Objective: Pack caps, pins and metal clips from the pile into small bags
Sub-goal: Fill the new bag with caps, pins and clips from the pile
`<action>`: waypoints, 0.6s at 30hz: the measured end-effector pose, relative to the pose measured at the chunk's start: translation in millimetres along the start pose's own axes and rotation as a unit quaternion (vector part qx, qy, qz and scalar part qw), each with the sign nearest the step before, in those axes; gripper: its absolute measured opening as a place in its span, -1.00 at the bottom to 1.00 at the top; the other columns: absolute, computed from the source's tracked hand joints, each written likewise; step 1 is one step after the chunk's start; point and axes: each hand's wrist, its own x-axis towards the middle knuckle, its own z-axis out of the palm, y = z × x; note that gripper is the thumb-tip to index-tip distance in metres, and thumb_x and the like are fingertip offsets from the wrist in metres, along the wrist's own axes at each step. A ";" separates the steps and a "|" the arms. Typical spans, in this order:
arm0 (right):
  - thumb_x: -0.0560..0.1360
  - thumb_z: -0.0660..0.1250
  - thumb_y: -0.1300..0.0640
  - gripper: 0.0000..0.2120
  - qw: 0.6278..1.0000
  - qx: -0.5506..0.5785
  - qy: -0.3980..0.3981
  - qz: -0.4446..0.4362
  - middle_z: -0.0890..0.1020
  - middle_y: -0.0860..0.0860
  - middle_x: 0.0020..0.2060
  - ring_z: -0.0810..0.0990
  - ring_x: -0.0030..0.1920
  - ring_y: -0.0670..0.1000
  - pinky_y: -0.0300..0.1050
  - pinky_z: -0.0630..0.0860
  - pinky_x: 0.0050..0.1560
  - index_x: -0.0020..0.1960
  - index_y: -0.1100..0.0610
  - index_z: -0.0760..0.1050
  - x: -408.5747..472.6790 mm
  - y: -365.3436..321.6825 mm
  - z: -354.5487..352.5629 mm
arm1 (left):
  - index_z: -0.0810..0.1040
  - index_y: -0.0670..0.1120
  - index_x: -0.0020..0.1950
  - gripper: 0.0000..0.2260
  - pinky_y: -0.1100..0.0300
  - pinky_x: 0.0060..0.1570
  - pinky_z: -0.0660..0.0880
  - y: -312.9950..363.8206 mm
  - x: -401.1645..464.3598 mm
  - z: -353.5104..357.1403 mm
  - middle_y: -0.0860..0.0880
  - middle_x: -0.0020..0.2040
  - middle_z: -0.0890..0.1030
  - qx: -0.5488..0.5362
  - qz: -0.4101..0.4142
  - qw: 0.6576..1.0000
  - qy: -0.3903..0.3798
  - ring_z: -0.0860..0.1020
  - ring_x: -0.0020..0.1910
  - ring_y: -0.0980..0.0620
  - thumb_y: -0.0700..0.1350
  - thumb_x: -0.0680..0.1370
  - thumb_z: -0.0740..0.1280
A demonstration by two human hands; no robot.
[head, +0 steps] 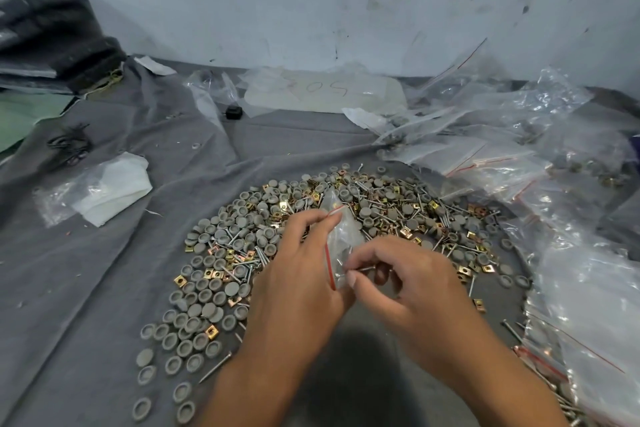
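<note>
The contents of the small bag (341, 239) are hard to make out through its cloudy plastic. The left hand (298, 274) pinches it by its red-striped mouth, held over the middle of the pile (277, 236) of grey caps, pins and brass clips on the grey cloth (104, 270). The right hand (412, 291) pinches a pin (360, 269) at the bag's mouth. Along the cloth's right edge lie heaped bags (519, 156), partly cut off, some holding parts too blurred to name.
</note>
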 end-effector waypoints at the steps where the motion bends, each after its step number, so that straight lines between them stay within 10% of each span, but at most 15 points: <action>1: 0.46 0.45 0.09 -0.93 1.000 -0.024 0.006 0.002 0.59 -0.20 -0.21 0.53 -0.18 -0.16 -0.36 0.39 -0.14 -0.09 -0.07 0.61 -0.5 0.8 3.4 | 0.33 0.19 0.45 -0.36 0.01 -0.10 0.63 0.6 -0.4 1.0 0.31 0.37 0.25 0.002 0.005 1.000 0.001 0.59 -0.13 0.18 0.15 0.41 0.48; 9: 0.49 0.49 0.09 -0.89 0.983 -0.034 0.124 0.127 0.60 -0.21 -0.33 0.57 -0.24 -0.25 -0.47 0.39 -0.28 -0.13 -0.07 0.57 1.9 13.7 -19.9 | 0.40 0.14 0.47 -0.32 0.02 0.02 0.62 -2.9 2.0 -0.6 0.29 0.30 0.31 -0.036 -0.024 0.999 0.032 0.57 -0.05 0.11 0.08 0.37 0.52; 14: 0.42 0.54 -0.11 -0.74 0.893 -0.194 -0.172 0.367 0.61 -0.15 -0.12 0.58 -0.15 -0.14 -0.16 0.55 -0.12 -0.10 -0.09 0.47 -13.7 48.9 -38.0 | 0.40 0.11 0.49 -0.29 0.02 0.00 0.63 -5.9 1.4 -2.9 0.28 0.31 0.29 -0.046 -0.036 0.998 0.033 0.58 -0.13 0.05 0.05 0.37 0.55; 18: 0.42 0.53 -0.08 -0.77 0.876 -0.226 -0.194 0.379 0.64 -0.09 -0.04 0.62 -0.02 0.00 -0.07 0.60 0.04 -0.13 -0.11 0.47 -16.9 53.1 -27.2 | 0.38 0.12 0.50 -0.27 0.03 0.04 0.61 -4.4 0.8 -1.5 0.28 0.32 0.27 -0.033 -0.034 0.999 0.025 0.58 -0.13 0.06 0.09 0.36 0.55</action>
